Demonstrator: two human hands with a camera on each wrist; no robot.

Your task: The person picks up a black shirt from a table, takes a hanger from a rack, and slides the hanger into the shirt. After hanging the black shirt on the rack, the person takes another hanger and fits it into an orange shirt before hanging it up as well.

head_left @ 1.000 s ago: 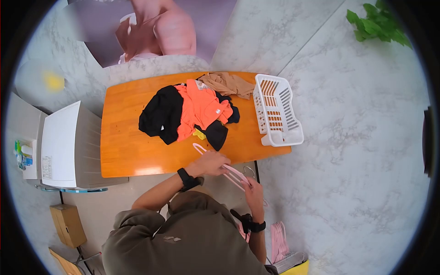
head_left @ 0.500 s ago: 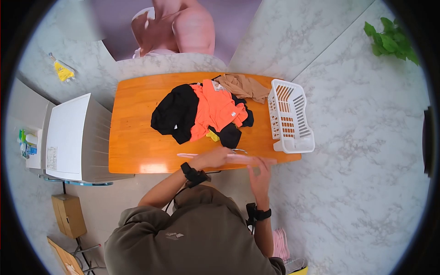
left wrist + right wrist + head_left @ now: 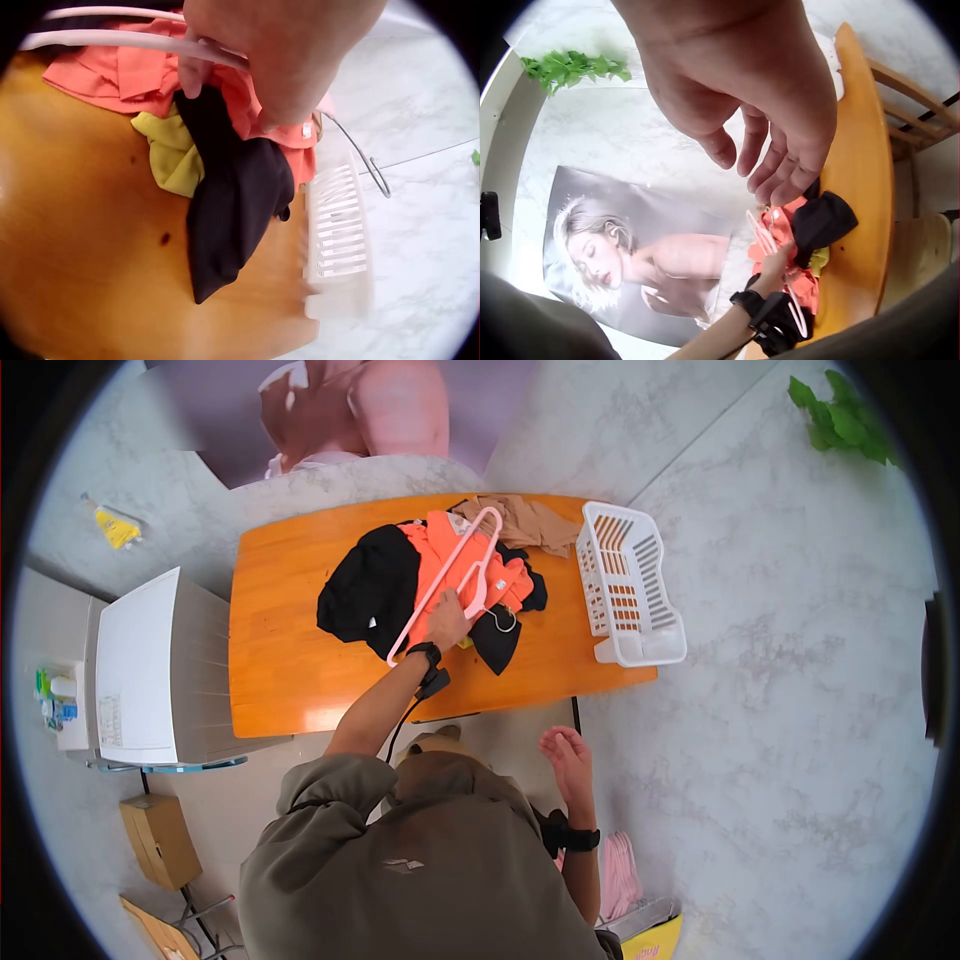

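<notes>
My left hand (image 3: 448, 622) grips a pink clothes hanger (image 3: 478, 596) near its hook end and holds it over a heap of clothes on the table. Under the hanger lies an orange garment (image 3: 432, 550), with a black garment (image 3: 366, 585) on its left. A dark piece (image 3: 244, 202) and a bit of yellow-green cloth (image 3: 174, 154) stick out toward the table's near side in the left wrist view. The metal hook (image 3: 360, 146) points away to the right of the hand. My right hand (image 3: 570, 762) hangs in front of the table edge, fingers loosely bent, holding nothing.
A white slotted basket (image 3: 672, 635) stands at the right end of the wooden table (image 3: 285, 650). Brown cloth (image 3: 535, 525) lies at the back. More pink hangers (image 3: 622, 875) are low beside my right arm. A white appliance (image 3: 140, 670) stands left of the table.
The hanger was between both hands in front of the table. The right hand has let go and dropped back; the left has carried the hanger forward over the clothes.
</notes>
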